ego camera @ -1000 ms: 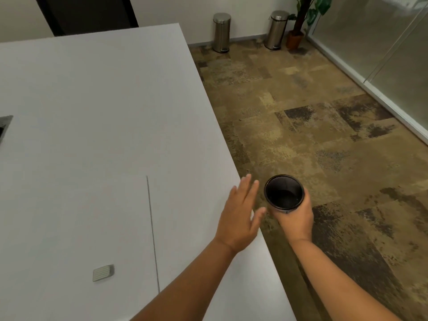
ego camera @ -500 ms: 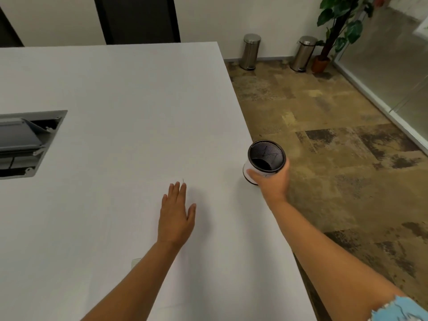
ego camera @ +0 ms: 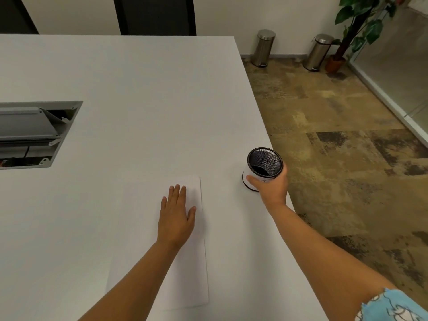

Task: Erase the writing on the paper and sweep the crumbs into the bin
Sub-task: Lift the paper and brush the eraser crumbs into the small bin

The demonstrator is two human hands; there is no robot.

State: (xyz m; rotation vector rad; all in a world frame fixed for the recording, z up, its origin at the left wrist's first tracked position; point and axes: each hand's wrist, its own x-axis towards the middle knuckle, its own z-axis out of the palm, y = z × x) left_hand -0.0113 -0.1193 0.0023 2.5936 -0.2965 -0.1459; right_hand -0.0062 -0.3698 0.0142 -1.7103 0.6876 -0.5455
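Left hand: I see it flat and released on the paper.
Right hand: my grip wraps the mesh bin, near the surface edge.

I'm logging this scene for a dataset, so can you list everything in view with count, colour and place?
table: one, white, fills left and centre
paper: one, white, flat on the table near its right edge
mesh bin: one, black mesh with white lining, at the table's right edge
cable box: one, grey, recessed in the table, far left
pedal bins: two, steel, on the floor by the back wall
plant: one, green, orange pot, back right corner
left hand: flat on the paper
right hand: gripping the mesh bin
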